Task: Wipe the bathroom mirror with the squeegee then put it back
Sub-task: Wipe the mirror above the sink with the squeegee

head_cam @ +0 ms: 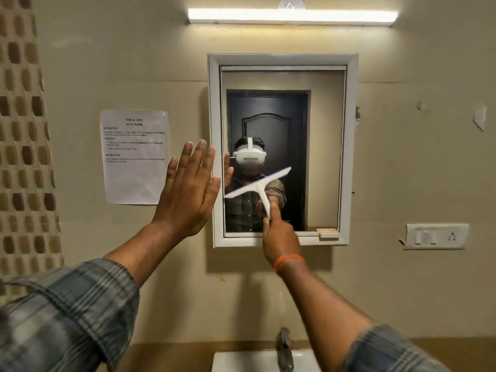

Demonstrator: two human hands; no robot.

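At the near bottom edge, a white basin (241,361) and a dark tap (284,350) are being seen below the two raised arms in plaid sleeves (67,312). The left hand (189,191) is being held flat and open, fingers together and pointing up, just beside the left edge of the mirror's white frame (216,146). The right hand (279,234), ringed by an orange wristband (288,261), is being closed around the handle of the white squeegee (259,186), whose blade is being tilted, right end higher, across the lower middle of the mirror (322,146). Farther off on the wall, a printed sheet (134,157) is hanging at the left, a switch plate (436,236) at the right, and a tube light (292,16) is glowing above.
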